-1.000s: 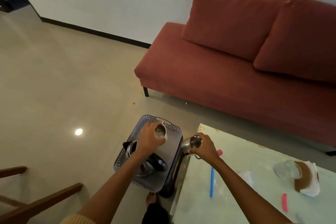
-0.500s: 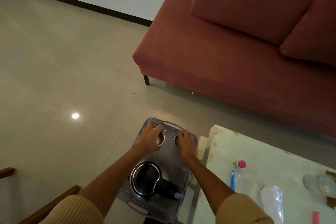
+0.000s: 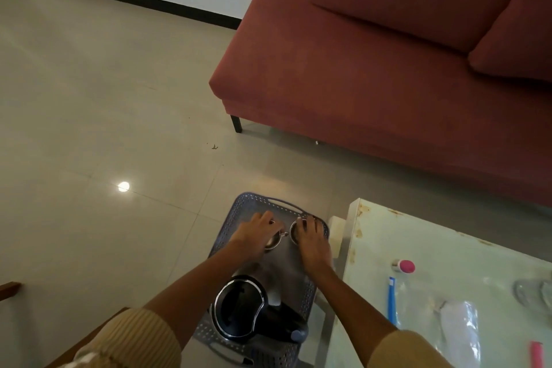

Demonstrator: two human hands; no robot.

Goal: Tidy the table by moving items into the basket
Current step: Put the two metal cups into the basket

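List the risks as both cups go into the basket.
The two steel cups, left and right, sit almost touching under the left hand and right hand; letting go carelessly could tip one. The kettle already fills the near half of the basket, so room is short.

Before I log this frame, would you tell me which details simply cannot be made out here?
- Head view: left cup and right cup mostly hidden under the left hand and right hand; grip unclear.
- Basket: near end hidden behind the kettle.
- Pink item: cut off by the bottom edge.
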